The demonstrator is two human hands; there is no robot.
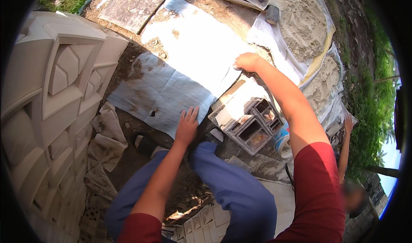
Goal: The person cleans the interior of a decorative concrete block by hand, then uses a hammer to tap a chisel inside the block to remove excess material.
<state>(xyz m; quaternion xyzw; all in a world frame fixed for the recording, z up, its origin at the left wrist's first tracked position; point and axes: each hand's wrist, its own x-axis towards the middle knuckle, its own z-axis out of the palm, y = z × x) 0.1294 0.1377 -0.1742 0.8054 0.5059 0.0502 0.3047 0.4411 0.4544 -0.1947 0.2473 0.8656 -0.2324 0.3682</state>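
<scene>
A pale blue woven plastic sheet (167, 92) lies spread on the ground in front of me, its far part glaring white in the sun. My left hand (187, 125) rests on its near right edge, fingers spread and holding nothing. At the sheet's far right edge, my right hand (248, 62) is closed, fingers curled down. A small greyish bit shows at its fingertips, too small to name. Just below that hand stands a grey mould-like block (249, 118) with several rectangular openings.
Patterned pale blocks (73, 71) are stacked along the left. A flat board (134, 7) lies beyond the sheet. A mallet (271, 14) sits by sacks of sand (302, 24) at right. A white-and-blue bucket (282, 142) stands beside the mould-like block. Another person's hand (348, 123) is at far right.
</scene>
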